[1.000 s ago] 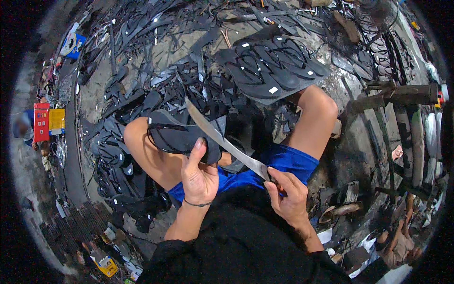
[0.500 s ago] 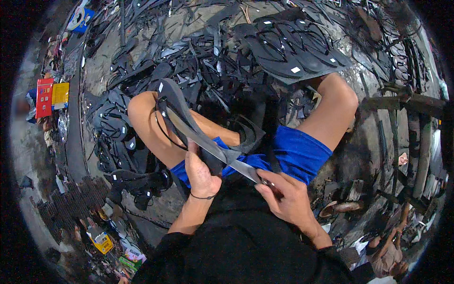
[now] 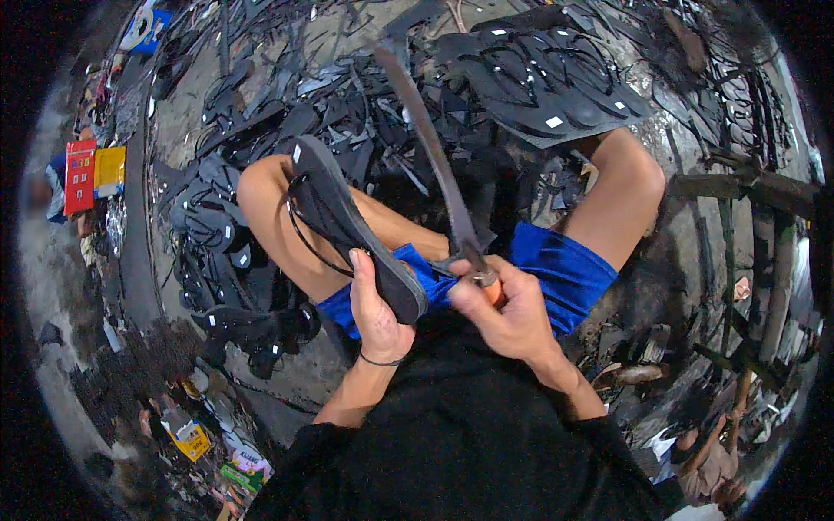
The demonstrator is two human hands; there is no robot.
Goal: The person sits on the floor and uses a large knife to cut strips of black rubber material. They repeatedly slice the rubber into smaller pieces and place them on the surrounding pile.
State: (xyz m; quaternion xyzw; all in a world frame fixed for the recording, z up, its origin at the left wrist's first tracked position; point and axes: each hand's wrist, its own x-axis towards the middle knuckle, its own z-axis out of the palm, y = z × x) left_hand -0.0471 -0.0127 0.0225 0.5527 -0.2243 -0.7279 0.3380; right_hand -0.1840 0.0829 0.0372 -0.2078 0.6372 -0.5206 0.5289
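Observation:
My left hand grips a black flip-flop by its heel end, thumb along the edge of the sole. The flip-flop slants up and away over my left thigh, its strap showing on the left side. In my right hand is a long knife, held by its orange handle. Its dark, slightly curved blade points away from me and stands apart from the flip-flop. A dark strip shows just beyond the handle, partly hidden by the knife.
Beyond my right knee, several black flip-flops lie side by side on a sheet. More flip-flops are heaped left of my left leg. Black rubber offcuts cover the ground ahead. Wooden bars stand at the right.
The knife has come away from the flip-flop's edge and swung up to point ahead. My left hand has turned the flip-flop so its top faces up more. The curled trimming there has dropped away.

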